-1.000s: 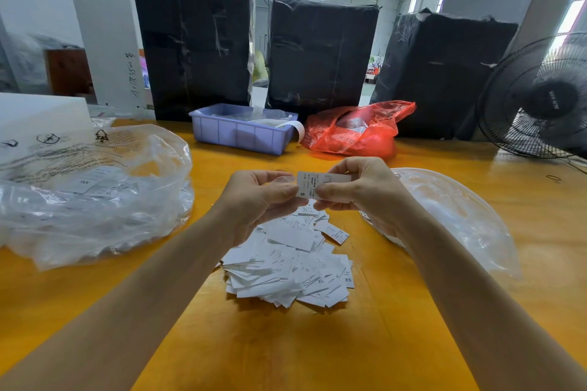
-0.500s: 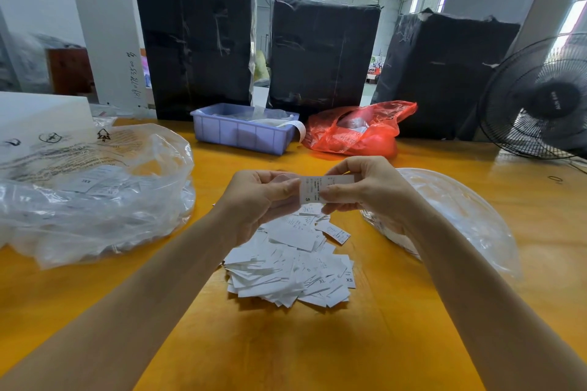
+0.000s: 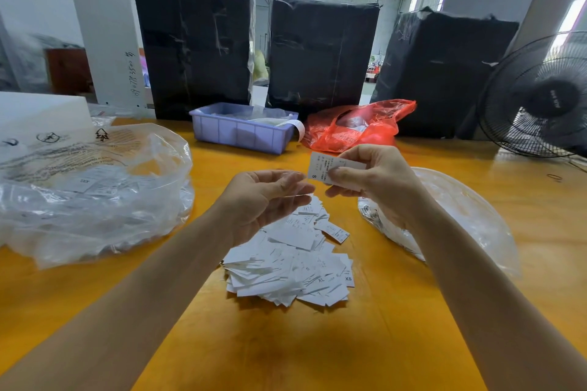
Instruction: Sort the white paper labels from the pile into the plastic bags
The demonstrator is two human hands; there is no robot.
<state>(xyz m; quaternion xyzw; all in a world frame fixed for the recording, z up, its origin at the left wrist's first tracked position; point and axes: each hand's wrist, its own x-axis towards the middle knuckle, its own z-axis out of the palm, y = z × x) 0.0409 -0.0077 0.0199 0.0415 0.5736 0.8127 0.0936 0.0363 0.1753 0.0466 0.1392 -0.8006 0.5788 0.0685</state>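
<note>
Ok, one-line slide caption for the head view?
Right hand pinches an S label above the label pile, left hand open, clear bags either side.

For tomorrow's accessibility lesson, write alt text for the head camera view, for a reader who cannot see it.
A person's right hand pinches a white label marked S above a pile of labels on an orange table, while the left hand is open beside it. Clear plastic bags lie to the left and right.

Both forearms were bare up to the frame edge, with no sleeves visible. The left hand (image 3: 263, 200) and right hand (image 3: 374, 181) wore nothing.
</note>
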